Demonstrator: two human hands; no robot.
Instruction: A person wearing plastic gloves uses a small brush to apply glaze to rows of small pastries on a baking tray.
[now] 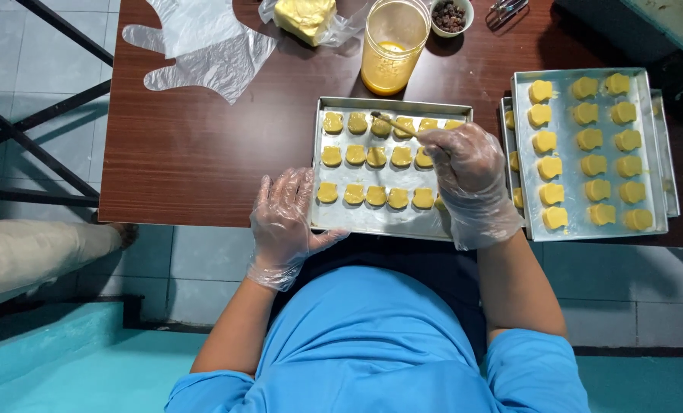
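Observation:
Both my hands wear thin clear plastic gloves. My left hand (284,222) rests with spread fingers against the left edge of a metal baking tray (372,222) that holds several yellow dough pieces (355,155) in rows. My right hand (467,172) is over the tray's right side and grips a small brush (393,124), whose tip touches a dough piece in the back row.
A clear cup of yellow liquid (391,46) stands behind the tray. A second tray (655,145) of yellow dough pieces lies at the right, stacked on another. A spare plastic glove (204,50), a wrapped yellow block (304,17) and a small bowl of dark bits (450,15) lie at the table's far side.

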